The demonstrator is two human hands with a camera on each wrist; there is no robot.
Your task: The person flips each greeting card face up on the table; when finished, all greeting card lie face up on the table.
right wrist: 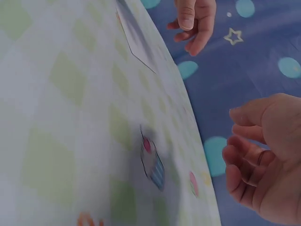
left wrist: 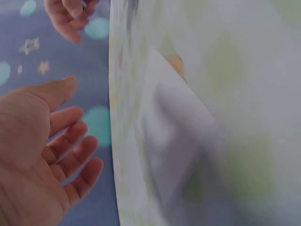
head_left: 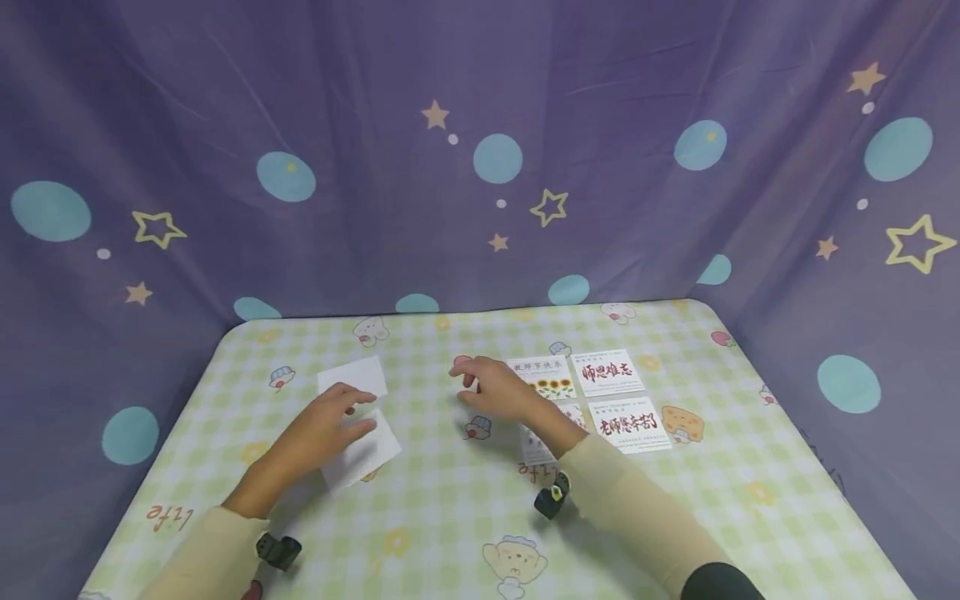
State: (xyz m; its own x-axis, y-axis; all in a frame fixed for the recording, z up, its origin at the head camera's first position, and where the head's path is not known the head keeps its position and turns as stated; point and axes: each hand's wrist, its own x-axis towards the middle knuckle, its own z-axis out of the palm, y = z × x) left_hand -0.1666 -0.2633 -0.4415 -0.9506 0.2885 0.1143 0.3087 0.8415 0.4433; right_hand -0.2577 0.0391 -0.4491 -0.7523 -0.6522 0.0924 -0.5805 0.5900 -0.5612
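My left hand (head_left: 321,429) hovers over two blank white cards, fingers loosely bent and holding nothing. The far card (head_left: 360,375) and the near card (head_left: 371,458) lie one behind the other at the table's left; the hand partly covers both. In the left wrist view a white card (left wrist: 174,127) lies below the palm, under its shadow. Right of centre, my right hand (head_left: 501,392) is raised above the cloth with loosely curled, bare fingers. Its wrist and forearm overlap the left side of a group of printed cards; the lower-left card (head_left: 536,450) is partly hidden.
Beside it lie a sunflower card (head_left: 542,372) and two cards with red lettering, one at the back (head_left: 607,373) and one in front (head_left: 628,423). A green checked cloth (head_left: 442,517) covers the table. Purple curtain (head_left: 390,225) encloses the back and sides.
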